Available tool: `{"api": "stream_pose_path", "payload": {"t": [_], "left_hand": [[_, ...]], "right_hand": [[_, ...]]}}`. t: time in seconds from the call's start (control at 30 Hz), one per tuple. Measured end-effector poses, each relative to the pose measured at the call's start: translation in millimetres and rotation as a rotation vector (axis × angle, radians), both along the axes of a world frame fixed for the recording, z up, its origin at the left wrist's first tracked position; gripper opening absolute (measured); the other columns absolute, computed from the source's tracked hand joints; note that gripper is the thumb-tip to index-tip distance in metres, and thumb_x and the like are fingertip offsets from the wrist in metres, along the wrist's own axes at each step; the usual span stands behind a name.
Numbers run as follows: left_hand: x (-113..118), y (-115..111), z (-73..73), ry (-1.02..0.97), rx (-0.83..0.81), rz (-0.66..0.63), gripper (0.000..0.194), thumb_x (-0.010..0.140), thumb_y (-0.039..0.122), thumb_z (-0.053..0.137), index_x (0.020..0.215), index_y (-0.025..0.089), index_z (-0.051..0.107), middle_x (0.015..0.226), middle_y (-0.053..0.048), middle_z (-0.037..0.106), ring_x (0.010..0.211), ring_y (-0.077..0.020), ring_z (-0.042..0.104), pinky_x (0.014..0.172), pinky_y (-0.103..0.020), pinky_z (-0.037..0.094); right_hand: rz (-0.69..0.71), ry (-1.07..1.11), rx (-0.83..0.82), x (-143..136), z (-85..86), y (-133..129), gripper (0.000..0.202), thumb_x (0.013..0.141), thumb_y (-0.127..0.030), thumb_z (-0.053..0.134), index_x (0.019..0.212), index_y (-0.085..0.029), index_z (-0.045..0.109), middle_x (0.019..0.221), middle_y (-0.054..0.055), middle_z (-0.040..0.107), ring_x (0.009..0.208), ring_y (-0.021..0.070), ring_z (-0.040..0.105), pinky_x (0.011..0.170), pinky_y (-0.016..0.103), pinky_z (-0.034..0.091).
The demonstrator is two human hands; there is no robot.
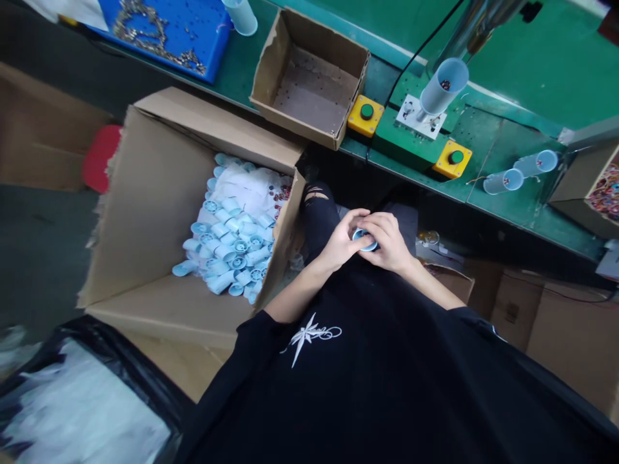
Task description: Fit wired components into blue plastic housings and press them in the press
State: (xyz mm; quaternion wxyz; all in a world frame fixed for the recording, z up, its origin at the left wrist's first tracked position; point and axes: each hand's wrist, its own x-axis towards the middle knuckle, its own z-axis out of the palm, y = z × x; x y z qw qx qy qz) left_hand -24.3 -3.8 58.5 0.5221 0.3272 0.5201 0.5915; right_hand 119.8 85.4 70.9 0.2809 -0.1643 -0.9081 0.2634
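Over my lap, both hands are closed round one light blue plastic cup (366, 245), its round opening facing up towards me. My left hand (344, 240) wraps its left side, and my right hand (385, 240) grips it from the right. Fingers of both hands reach over the rim, so most of the cup's inside is hidden. Ahead on the bench, another blue cup (443, 87) with small dark reddish bits inside sits tilted in the metal fixture (420, 117) of a green press. Two more blue cups (503, 182) lie on the bench to the right, with thin wires at their ends.
A large carton (120, 212) at my left holds many blue cups (236, 245). The green bench (522, 203) carries a shallow cardboard box (314, 90), yellow button boxes (366, 116) and a blue tray (207, 61) of metal parts. At far right stands a box of coloured wires (604, 190).
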Motion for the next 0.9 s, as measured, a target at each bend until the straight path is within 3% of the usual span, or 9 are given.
{"api": "stream_pose_path", "payload": {"t": [0.13,0.33,0.4,0.57,0.73,0.9], "left_hand": [[-6.3,1.2,0.3,-0.024,0.01,-0.04,0.065,0.081,0.045,0.09,0.133,0.02,0.061,0.131,-0.012,0.071,0.12,-0.0274,0.071,0.103,-0.039,0.059],[-11.4,-0.7,-2.7,-0.138,0.019,0.021,0.081,0.08,0.066,0.085,0.142,0.025,0.054,0.123,-0.011,0.073,0.108,-0.0272,0.075,0.086,-0.036,0.064],[-15.0,-3.1,-3.0,-0.191,0.019,0.002,0.084,0.079,0.069,0.084,0.143,0.027,0.05,0.119,-0.01,0.073,0.103,-0.0265,0.076,0.08,-0.035,0.064],[-19.5,-6.4,-4.2,-0.167,0.015,0.062,0.076,0.073,0.064,0.091,0.128,0.027,0.053,0.102,-0.003,0.072,0.087,-0.0191,0.075,0.074,-0.028,0.06],[-20.9,-5.6,6.9,-0.163,-0.028,-0.006,0.066,0.08,0.054,0.089,0.128,0.026,0.054,0.103,-0.003,0.073,0.088,-0.019,0.076,0.071,-0.027,0.062],[-25.8,-11.2,25.6,-0.154,-0.044,-0.038,0.056,0.093,0.055,0.076,0.134,0.026,0.051,0.11,-0.006,0.074,0.078,-0.0188,0.079,0.062,-0.025,0.062]], "right_hand": [[0.061,-0.053,-0.048,0.0,-0.4,3.1,0.036,0.099,-0.041,0.067,0.13,-0.024,0.065,0.122,0.012,0.074,0.119,0.0311,0.066,0.1,0.053,0.053],[0.095,-0.077,-0.383,7.5,0.3,12.4,0.081,0.092,-0.059,0.075,0.158,-0.025,0.043,0.151,0.017,0.058,0.138,0.0356,0.056,0.113,0.06,0.051],[0.141,-0.104,-0.48,12.1,1.3,15.1,0.077,0.096,-0.058,0.07,0.159,-0.024,0.041,0.154,0.018,0.056,0.137,0.0332,0.059,0.109,0.055,0.056],[0.22,-0.193,-0.533,16.4,7.8,19.2,0.033,0.108,-0.045,0.057,0.127,-0.019,0.067,0.117,0.011,0.076,0.103,0.024,0.073,0.093,0.04,0.061],[0.237,-0.156,-0.514,15.9,12.5,24.9,0.031,0.107,-0.047,0.06,0.113,-0.02,0.075,0.104,0.007,0.078,0.091,0.0202,0.073,0.083,0.033,0.058],[0.2,-0.071,-0.551,23.6,5.8,33.3,0.042,0.109,-0.052,0.054,0.094,-0.021,0.078,0.077,0.003,0.074,0.073,0.0173,0.068,0.071,0.031,0.054]]}}
